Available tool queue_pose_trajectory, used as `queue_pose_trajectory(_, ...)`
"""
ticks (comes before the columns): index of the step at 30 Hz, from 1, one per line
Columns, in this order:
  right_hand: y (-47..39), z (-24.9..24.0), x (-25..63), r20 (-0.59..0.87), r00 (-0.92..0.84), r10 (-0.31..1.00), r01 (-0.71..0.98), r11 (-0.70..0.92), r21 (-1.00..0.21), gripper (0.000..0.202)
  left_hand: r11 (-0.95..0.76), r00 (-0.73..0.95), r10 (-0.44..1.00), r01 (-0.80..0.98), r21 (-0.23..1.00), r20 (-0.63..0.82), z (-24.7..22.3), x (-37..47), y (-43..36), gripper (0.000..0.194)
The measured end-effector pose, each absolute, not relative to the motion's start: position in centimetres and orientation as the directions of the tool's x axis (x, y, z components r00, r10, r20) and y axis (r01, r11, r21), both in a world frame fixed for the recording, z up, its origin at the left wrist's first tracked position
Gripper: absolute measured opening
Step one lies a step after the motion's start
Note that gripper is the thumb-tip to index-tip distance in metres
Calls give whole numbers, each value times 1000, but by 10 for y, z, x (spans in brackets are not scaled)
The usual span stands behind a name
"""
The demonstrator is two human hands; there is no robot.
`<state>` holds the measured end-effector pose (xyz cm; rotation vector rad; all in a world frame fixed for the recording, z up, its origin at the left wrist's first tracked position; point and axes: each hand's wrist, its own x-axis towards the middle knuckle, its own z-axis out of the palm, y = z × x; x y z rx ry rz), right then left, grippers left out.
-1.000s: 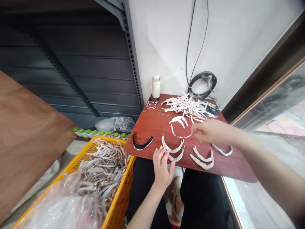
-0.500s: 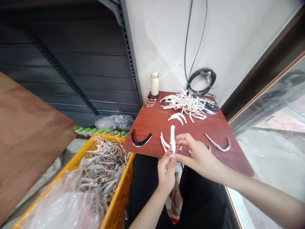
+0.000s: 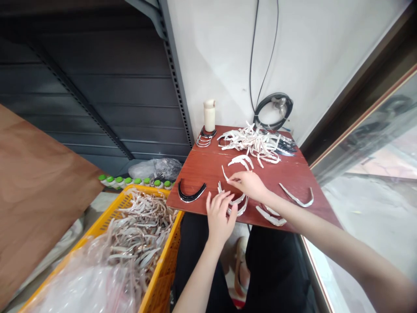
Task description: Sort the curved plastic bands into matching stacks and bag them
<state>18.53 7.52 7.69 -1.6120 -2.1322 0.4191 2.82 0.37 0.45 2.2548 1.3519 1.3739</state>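
Between the fingertips of my right hand (image 3: 249,184) is a thin, curved white strip (image 3: 224,173), its free end pointing up and away. That hand is closed in a pinch over the middle of the table. My left hand (image 3: 220,213) is open, fingers spread, at the table's front edge. Just beside its fingers lie curved silvery-white strips (image 3: 242,210), partly hidden under both hands. More curved pieces (image 3: 271,217) rest below my right forearm. A black curved strip (image 3: 191,196) with a shiny edge lies to the left, and a U-shaped silvery strip (image 3: 301,202) to the right.
A pile of white strips (image 3: 250,141) covers the back of the red-brown table (image 3: 208,167), with a small group (image 3: 241,161) before it. A cream cylinder (image 3: 210,116) stands at the back left. On the left, a yellow crate (image 3: 174,243) holds many strips and plastic bags.
My left hand has let go of the white strip held upright between both hands and opened by the table edge. My right hand has moved forward and left over the table, pinching a strip.
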Motion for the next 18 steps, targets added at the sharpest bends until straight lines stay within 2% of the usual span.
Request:
queue_pose_trajectory(4, 86, 60, 176, 80, -296, 952, 875, 304, -376, 14, -587, 212, 762, 625, 515, 612, 0, 27, 6, 29)
queue_pose_trajectory(9, 89, 68, 188, 72, -347, 935, 835, 343, -430, 12, -590, 245, 767, 632, 502, 593, -1, 27, 5, 31)
queue_pose_trajectory(12, 109, 75, 209, 169, -214, 962, 871, 266, -413, 19, -591, 239, 766, 629, 506, 597, -1, 28, 5, 29)
queue_pose_trajectory(15, 136, 72, 226, 235, -18, 972, 955, 86, -283, 23, -598, 237, 758, 626, 501, 608, -2, 29, 5, 28)
queue_pose_trajectory(18, 155, 62, 233, 234, 21, 972, 984, 21, -174, 20, -598, 240, 758, 628, 498, 607, -3, 28, 5, 27)
